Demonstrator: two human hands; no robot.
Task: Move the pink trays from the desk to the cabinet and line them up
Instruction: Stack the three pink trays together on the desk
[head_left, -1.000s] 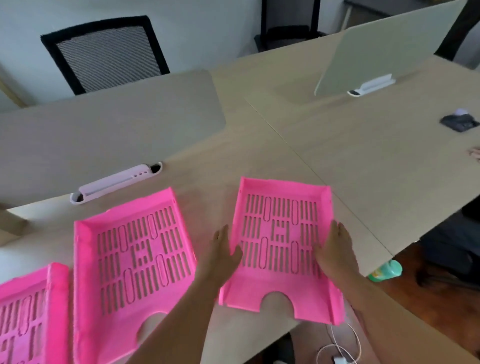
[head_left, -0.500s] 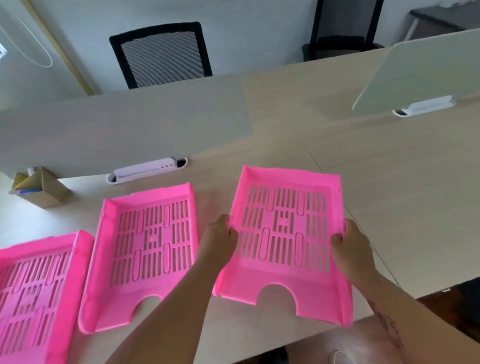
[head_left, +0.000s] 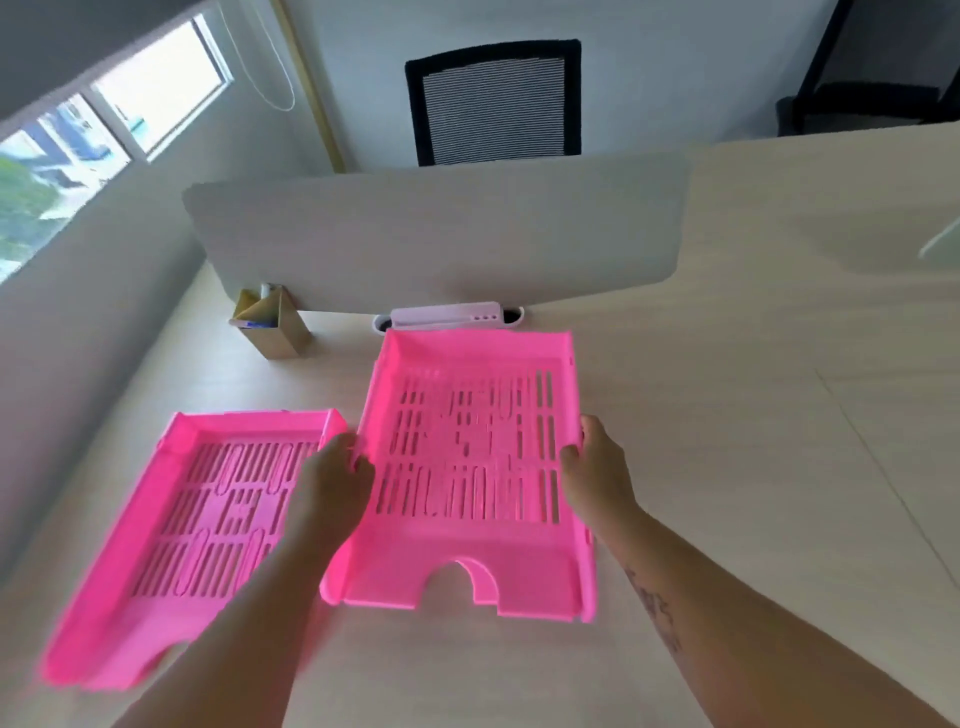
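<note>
A pink slotted tray is held level just above the pale wooden desk. My left hand grips its left wall and my right hand grips its right wall. A second slot pattern shows through its floor, as if another pink tray lies right under it. One more pink tray rests flat on the desk to the left, its right wall close to my left hand. No cabinet is in view.
A grey divider panel stands across the desk behind the trays, in a white clamp. A small cardboard holder sits at its left end. A black mesh chair stands beyond it, and a window is at the left.
Both hands have carried the right-hand tray leftward, over where the middle tray lay. The view has swung left, so the far-left tray now shows in full.
</note>
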